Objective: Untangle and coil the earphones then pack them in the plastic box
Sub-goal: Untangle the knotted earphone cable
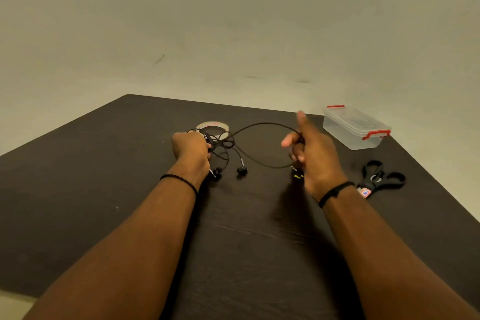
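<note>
Black wired earphones (pixel 259 161) stretch between both hands above the dark table. My left hand (pixel 191 149) grips the tangled bunch of cable, and the two earbuds (pixel 242 170) dangle below it near the table top. My right hand (pixel 313 153) holds the other stretch of cable with curled fingers, thumb raised; a loop of cable arcs from one hand to the other. The clear plastic box (pixel 355 128) with red clips stands closed at the far right of the table, beyond my right hand.
A roll of tape (pixel 213 126) lies behind my left hand. Black-handled scissors (pixel 381 178) lie right of my right wrist. The dark table (pixel 246 241) ends at a pale wall behind, and its right edge runs close to the scissors.
</note>
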